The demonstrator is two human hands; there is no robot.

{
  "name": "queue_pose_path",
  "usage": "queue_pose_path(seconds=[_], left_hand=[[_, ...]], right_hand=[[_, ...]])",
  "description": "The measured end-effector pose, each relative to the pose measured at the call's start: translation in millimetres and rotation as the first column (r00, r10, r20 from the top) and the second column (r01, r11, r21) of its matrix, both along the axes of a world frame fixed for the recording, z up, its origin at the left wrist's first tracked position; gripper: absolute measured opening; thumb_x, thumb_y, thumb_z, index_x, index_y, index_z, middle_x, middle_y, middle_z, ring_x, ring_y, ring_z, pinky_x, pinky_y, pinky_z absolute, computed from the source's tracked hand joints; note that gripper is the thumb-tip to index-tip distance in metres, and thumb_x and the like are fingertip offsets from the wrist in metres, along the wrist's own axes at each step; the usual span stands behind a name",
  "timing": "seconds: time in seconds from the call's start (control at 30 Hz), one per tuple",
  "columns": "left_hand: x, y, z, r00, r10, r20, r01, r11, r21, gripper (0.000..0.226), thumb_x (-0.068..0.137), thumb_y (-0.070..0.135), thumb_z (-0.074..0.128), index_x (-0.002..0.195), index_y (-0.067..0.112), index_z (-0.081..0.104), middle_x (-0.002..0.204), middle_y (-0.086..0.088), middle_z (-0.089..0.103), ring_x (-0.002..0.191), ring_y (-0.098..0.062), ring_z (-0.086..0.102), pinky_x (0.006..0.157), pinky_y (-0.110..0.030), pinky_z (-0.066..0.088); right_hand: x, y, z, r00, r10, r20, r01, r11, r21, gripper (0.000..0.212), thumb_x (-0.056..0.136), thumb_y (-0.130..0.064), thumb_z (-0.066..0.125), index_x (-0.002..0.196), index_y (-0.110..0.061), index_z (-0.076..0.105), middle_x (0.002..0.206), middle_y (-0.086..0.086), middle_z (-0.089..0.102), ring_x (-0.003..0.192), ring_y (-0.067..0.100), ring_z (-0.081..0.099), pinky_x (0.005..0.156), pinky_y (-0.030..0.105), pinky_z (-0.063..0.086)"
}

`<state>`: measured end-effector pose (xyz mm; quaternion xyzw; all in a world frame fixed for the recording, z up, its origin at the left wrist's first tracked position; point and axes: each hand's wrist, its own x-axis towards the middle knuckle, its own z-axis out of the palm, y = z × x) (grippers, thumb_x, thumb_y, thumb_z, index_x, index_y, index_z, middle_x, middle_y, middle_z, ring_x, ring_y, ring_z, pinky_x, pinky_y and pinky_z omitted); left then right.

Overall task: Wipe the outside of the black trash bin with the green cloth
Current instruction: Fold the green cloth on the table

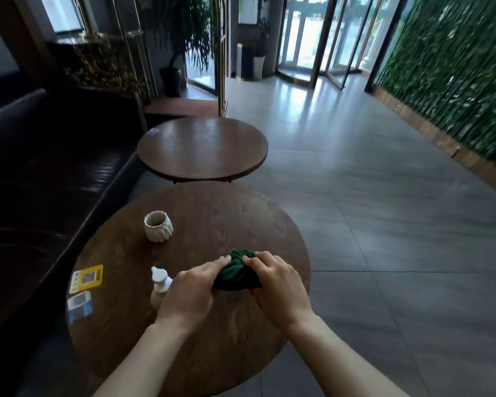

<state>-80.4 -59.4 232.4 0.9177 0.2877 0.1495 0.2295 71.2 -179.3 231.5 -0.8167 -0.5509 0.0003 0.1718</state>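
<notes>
The dark green, soft cloth [236, 271] sits bunched into a crumpled ball toward the right edge of the round, wood-grained brown desk [229, 213]. Both hands close on it: the left hand [188, 293] pinches its left side, the right hand [275, 282] curls its grip over the right. A ridged white ceramic cup [158, 226] stands toward the far-left edge; a white plastic pump bottle [159, 285] stands just beside the left hand.

head view | worn high, looks forward and down | close over round counter [189, 325] | floor [384, 224] stretches beyond
</notes>
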Motion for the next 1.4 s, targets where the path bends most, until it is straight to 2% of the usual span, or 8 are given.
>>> queue_pose_path(seconds=[0.2, 0.43, 0.7, 0.83, 1.0, 1.13, 1.4], left_hand=[[-34, -26, 80, 0.997, -0.036, 0.071, 0.030, 0.996, 0.088, 0.066, 0.086, 0.000, 0.064, 0.143, 0.032, 0.055, 0.140, 0.012, 0.062, 0.127, -0.014, 0.061, 0.106, -0.031, 0.048], [-59, -60, 139, 0.991, -0.071, 0.112, 0.050, 0.982, 0.181, 0.065, 0.087, 0.003, 0.063, 0.144, 0.033, 0.053, 0.141, 0.013, 0.061, 0.128, -0.013, 0.060, 0.105, -0.031, 0.049], [-82, -121, 186, 0.986, -0.065, 0.154, 0.015, 0.953, 0.302, 0.058, 0.080, 0.007, 0.072, 0.132, 0.030, 0.064, 0.128, 0.013, 0.070, 0.116, -0.014, 0.068, 0.093, -0.028, 0.054], [-92, -171, 206, 0.987, -0.043, 0.157, -0.010, 0.945, 0.326, 0.058, 0.075, 0.003, 0.073, 0.126, 0.029, 0.067, 0.122, 0.013, 0.072, 0.110, -0.015, 0.069, 0.090, -0.024, 0.050], [-104, -235, 216, 0.988, -0.050, 0.149, -0.006, 0.936, 0.352, 0.056, 0.074, -0.001, 0.073, 0.124, 0.025, 0.069, 0.117, 0.007, 0.073, 0.108, -0.020, 0.070, 0.089, -0.033, 0.057], [-116, -274, 214, 0.993, -0.030, 0.115, -0.012, 0.936, 0.352, 0.054, 0.081, 0.005, 0.065, 0.130, 0.029, 0.063, 0.125, 0.012, 0.068, 0.118, -0.015, 0.064, 0.094, -0.036, 0.054], [-134, -314, 207, 0.998, -0.026, 0.056, 0.003, 0.928, 0.373, 0.049, 0.087, 0.017, 0.059, 0.133, 0.033, 0.057, 0.126, 0.016, 0.063, 0.119, -0.011, 0.061, 0.090, -0.042, 0.054]], right_hand=[[-36, -30, 79, 0.998, -0.022, 0.057, 0.017, 0.997, 0.076, 0.049, 0.095, -0.020, 0.070, 0.142, -0.023, 0.059, 0.136, -0.001, 0.062, 0.117, 0.022, 0.062, 0.090, 0.038, 0.058], [-66, -69, 142, 0.993, -0.024, 0.112, 0.010, 0.992, 0.124, 0.050, 0.095, -0.020, 0.069, 0.143, -0.021, 0.058, 0.139, 0.002, 0.060, 0.118, 0.025, 0.061, 0.093, 0.042, 0.057], [-80, -126, 185, 0.989, 0.015, 0.150, -0.040, 0.986, 0.163, 0.051, 0.093, -0.022, 0.068, 0.143, -0.023, 0.056, 0.134, 0.002, 0.059, 0.117, 0.028, 0.060, 0.092, 0.042, 0.054], [-87, -169, 200, 0.988, 0.042, 0.150, -0.068, 0.982, 0.178, 0.049, 0.092, -0.024, 0.067, 0.140, -0.022, 0.057, 0.129, 0.002, 0.060, 0.113, 0.028, 0.060, 0.090, 0.043, 0.054], [-96, -226, 205, 0.991, 0.061, 0.120, -0.083, 0.980, 0.183, 0.046, 0.086, -0.028, 0.069, 0.131, -0.021, 0.061, 0.125, 0.002, 0.061, 0.109, 0.028, 0.061, 0.085, 0.045, 0.056], [-106, -262, 203, 0.989, 0.083, 0.121, -0.105, 0.978, 0.183, 0.041, 0.085, -0.027, 0.069, 0.125, -0.020, 0.063, 0.122, 0.002, 0.061, 0.106, 0.027, 0.062, 0.081, 0.044, 0.057], [-125, -303, 198, 0.991, 0.086, 0.105, -0.100, 0.986, 0.136, 0.040, 0.089, -0.026, 0.065, 0.129, -0.022, 0.059, 0.125, -0.001, 0.056, 0.110, 0.023, 0.059, 0.084, 0.042, 0.056]])
